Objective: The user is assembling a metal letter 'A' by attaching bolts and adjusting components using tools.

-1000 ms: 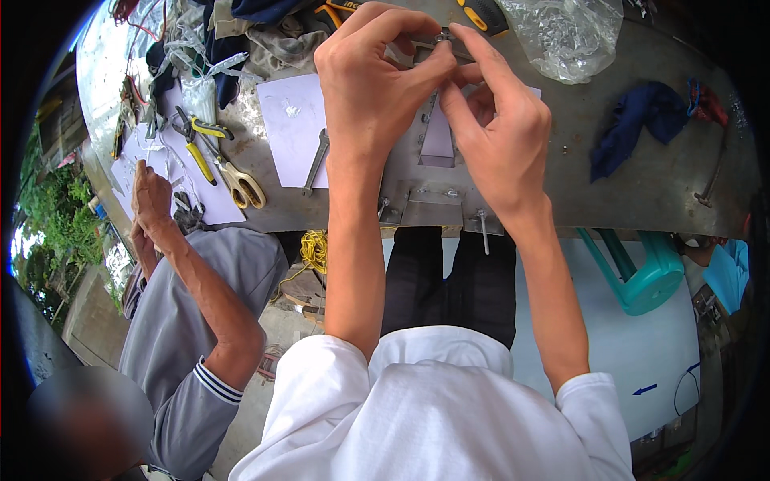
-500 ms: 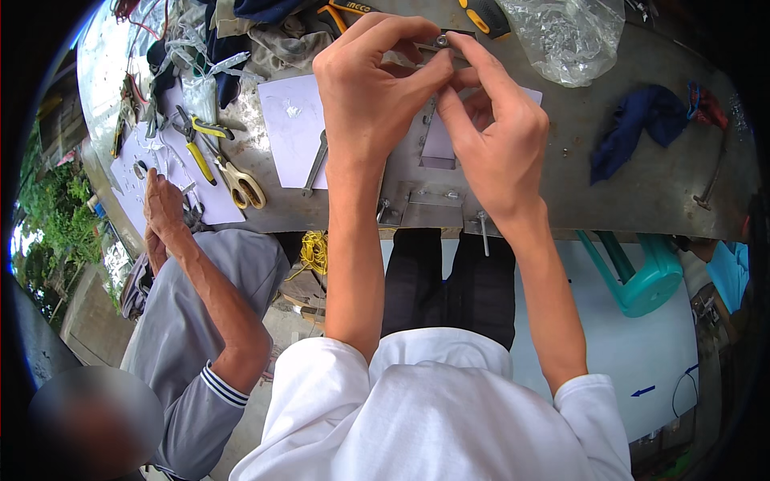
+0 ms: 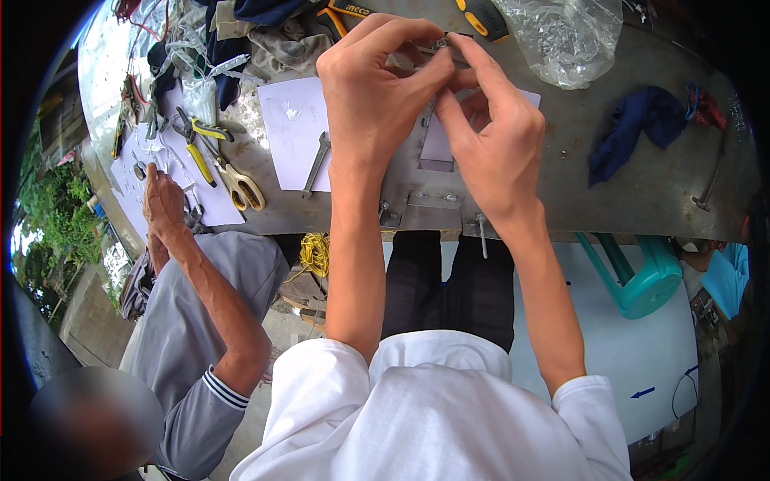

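Note:
At the far side of the metal table, both my hands meet around a small shiny metal nut (image 3: 441, 44). My left hand (image 3: 370, 92) is closed, its index finger and thumb curled about the nut from the left. From the right, my right hand (image 3: 501, 128) reaches in with its index fingertip against the same nut and its thumb bent below. Fingers partly cover the metal piece under the nut. Below my hands, a flat metal fixture (image 3: 431, 210) with bolts sits at the near edge. An open-ended wrench (image 3: 317, 165) lies left of my left forearm on white paper (image 3: 287, 120).
A co-worker's hand (image 3: 164, 204) works on the left, near pliers (image 3: 195, 144) and scissors (image 3: 241, 186). A clear plastic bag (image 3: 565, 40), a yellow-black handle (image 3: 484, 18), blue cloth (image 3: 642, 128) and a hammer (image 3: 710, 180) lie farther right. A green stool (image 3: 648, 284) stands below the edge.
My fingers stay at the nut with only a slight shift. My right hand sits a touch farther left, and more of the wrench shows beside my left forearm.

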The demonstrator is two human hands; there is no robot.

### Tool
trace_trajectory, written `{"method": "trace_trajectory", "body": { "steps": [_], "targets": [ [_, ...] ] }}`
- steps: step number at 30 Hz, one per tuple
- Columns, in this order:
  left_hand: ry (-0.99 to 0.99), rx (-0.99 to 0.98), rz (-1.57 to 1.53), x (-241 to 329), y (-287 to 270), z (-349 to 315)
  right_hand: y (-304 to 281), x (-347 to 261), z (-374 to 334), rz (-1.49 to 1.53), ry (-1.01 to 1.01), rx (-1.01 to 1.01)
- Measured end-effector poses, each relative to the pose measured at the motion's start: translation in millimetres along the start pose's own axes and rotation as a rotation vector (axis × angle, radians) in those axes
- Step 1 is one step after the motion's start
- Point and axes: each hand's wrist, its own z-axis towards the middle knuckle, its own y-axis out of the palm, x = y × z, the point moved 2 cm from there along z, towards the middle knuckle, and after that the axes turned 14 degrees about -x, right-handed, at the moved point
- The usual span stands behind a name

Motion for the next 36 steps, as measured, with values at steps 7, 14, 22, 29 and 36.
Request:
{"method": "trace_trajectory", "body": {
  "steps": [7, 14, 22, 29, 36],
  "targets": [
    [-0.096, -0.053, -0.093, -2.5, -0.8, -4.6, -1.7, -1.5, 0.1, 0.021, 0.021, -0.03],
    [-0.072, -0.013, -0.166, -5.8, 0.4, -4.5, -2.8, -0.8, 1.5, 0.036, 0.003, -0.025],
    [-0.088, -0.002, -0.2, -5.4, -0.4, -7.1, -1.6, 0.1, 1.1, 0.034, -0.004, -0.022],
    [-0.112, 0.021, -0.221, -4.7, 2.0, -9.9, -1.8, 0.9, -0.9, 0.06, 0.023, -0.029],
    [-0.134, 0.014, -0.248, -6.6, 2.5, -11.4, -1.2, 1.6, 0.4, 0.049, -0.015, -0.022]
  ]
}}
